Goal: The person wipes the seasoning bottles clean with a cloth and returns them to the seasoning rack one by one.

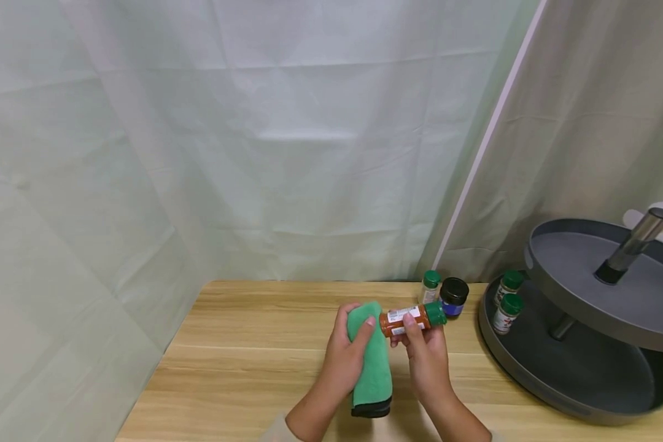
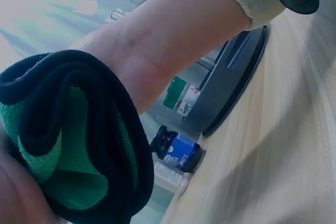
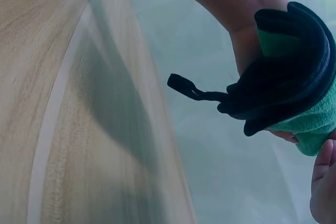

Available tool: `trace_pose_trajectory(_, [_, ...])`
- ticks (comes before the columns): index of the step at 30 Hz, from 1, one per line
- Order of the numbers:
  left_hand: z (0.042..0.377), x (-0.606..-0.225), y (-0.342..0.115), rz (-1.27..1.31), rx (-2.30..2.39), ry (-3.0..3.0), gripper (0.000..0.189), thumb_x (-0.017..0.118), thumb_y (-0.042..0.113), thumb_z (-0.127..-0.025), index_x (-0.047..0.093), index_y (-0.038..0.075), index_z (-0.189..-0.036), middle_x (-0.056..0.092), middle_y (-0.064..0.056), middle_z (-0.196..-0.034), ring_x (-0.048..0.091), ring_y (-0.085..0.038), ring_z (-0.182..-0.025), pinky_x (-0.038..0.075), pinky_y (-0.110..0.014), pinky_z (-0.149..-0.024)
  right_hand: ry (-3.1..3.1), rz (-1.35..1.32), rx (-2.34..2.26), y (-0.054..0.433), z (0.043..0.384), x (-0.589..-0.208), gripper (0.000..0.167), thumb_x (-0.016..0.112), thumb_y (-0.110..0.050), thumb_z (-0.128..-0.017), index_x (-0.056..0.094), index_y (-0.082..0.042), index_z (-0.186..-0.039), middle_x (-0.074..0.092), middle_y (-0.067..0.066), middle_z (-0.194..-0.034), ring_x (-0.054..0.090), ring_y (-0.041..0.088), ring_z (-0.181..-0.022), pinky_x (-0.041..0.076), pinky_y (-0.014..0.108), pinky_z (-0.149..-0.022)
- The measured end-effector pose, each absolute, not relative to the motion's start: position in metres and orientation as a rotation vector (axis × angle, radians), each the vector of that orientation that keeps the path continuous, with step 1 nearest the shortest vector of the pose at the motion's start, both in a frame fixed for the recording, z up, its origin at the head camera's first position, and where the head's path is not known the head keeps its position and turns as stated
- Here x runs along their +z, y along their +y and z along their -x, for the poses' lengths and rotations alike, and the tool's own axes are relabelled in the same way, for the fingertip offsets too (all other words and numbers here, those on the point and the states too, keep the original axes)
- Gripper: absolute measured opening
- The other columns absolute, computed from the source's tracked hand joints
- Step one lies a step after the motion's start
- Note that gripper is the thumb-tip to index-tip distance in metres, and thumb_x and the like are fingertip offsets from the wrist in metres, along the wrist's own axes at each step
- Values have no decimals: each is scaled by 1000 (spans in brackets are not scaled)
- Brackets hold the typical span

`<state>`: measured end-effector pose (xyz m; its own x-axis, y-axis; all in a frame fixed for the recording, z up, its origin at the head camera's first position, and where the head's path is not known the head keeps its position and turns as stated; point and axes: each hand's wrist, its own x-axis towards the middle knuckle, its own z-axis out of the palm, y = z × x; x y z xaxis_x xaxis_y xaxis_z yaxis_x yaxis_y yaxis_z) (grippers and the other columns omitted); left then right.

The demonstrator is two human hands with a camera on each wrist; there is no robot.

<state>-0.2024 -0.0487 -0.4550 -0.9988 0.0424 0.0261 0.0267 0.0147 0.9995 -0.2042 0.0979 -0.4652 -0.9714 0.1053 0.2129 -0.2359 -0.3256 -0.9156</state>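
Observation:
My left hand [image 1: 345, 356] grips a folded green cloth [image 1: 374, 368] with a black edge, thumb across its front. In my right hand [image 1: 428, 359] lies a spice jar [image 1: 404, 320] with orange-brown contents, a white label and a green cap, pinched between thumb and fingers. The jar is held sideways above the table, its base against or very near the cloth. From the left wrist view, the cloth's folded black-trimmed end [image 2: 105, 129] fills the near side. A black loop tag [image 3: 184, 86] hangs from the cloth in the right wrist view, where the jar is hidden.
A two-tier dark grey turntable rack [image 1: 574, 405] stands at the right, with two green-capped jars [image 1: 505, 313] on its lower tier. Behind my right hand stand a green-capped jar [image 1: 430, 287] and a black-lidded jar [image 1: 453, 298] with a blue label. Pale curtains [image 1: 309, 153] hang behind the wooden table [image 1: 226, 368].

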Motion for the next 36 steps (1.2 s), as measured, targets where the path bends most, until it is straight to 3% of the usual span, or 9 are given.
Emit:
trace_pose_trajectory(12, [202, -463, -43, -198, 2040, 2293, 34, 63, 41, -99, 54, 24, -127, 63, -8, -105, 63, -17, -80, 55, -34, -65, -1660, -166, 2294, 107, 214, -465, 30, 47, -10, -107, 38, -14, -135, 58, 6, -112, 61, 10, -84, 56, 23, -72])
trace_pose_trajectory(21, [205, -458, -52, -140, 2083, 2269, 39, 64, 44, -98, 52, 26, -131, 60, -12, -114, 63, -21, -85, 54, -35, -67, -1763, -187, 2173, 121, 218, -453, 28, 54, -2, -102, 47, -9, -129, 56, 6, -108, 59, 12, -82, 56, 24, -70])
trace_pose_trajectory(29, [207, -455, -60, -116, 2106, 2280, 40, 65, 43, -97, 53, 28, -133, 58, -14, -119, 62, -22, -88, 54, -36, -70, -1874, -64, 2124, 143, 217, -435, 36, 62, -3, -98, 46, -3, -131, 59, -1, -119, 60, 8, -110, 51, 15, -94])
trace_pose_trajectory(36, [207, -457, -68, -87, 2113, 2295, 41, 64, 44, -98, 53, 27, -133, 58, -14, -120, 60, -22, -90, 53, -36, -72, -2030, -100, 1996, 169, 217, -430, 47, 70, -7, -95, 50, 0, -137, 62, -3, -113, 64, 8, -98, 54, 16, -88])
